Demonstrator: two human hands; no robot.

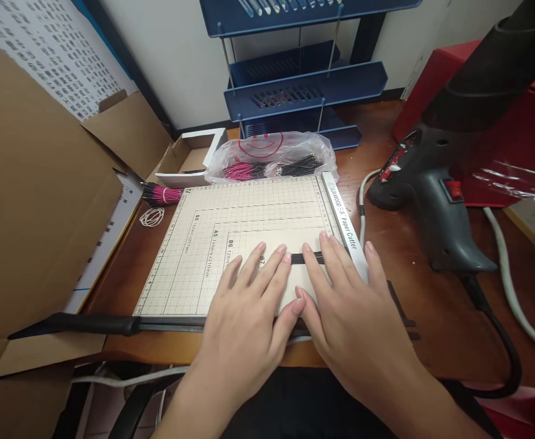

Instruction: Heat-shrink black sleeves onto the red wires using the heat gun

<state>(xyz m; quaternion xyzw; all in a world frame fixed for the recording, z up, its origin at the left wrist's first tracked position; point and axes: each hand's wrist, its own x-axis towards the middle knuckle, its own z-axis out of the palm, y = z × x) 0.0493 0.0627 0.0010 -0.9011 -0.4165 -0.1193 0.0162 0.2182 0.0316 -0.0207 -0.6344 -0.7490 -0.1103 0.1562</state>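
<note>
Both my hands lie flat on a white paper cutter board (pixel 212 244) printed with a grid and size marks. My left hand (pixel 249 305) and my right hand (pixel 350 311) rest side by side, thumbs touching. Their fingertips press on a short row of thin black wires (pixel 297 258) lying across the board, close to the cutter's ruler edge (pixel 340 213) on the right. The cutter's black blade arm (pixel 94 323) lies flat along the board's near edge, its handle pointing left.
A clear bag of pink and black wires (pixel 272 161) lies behind the board. A pink wire bundle (pixel 160 195) and a rubber band (pixel 152 216) sit at its left corner. Cardboard boxes (pixel 34 201) stand left, a dark heat gun (pixel 436 183) with cable right, blue trays (pixel 304 85) behind.
</note>
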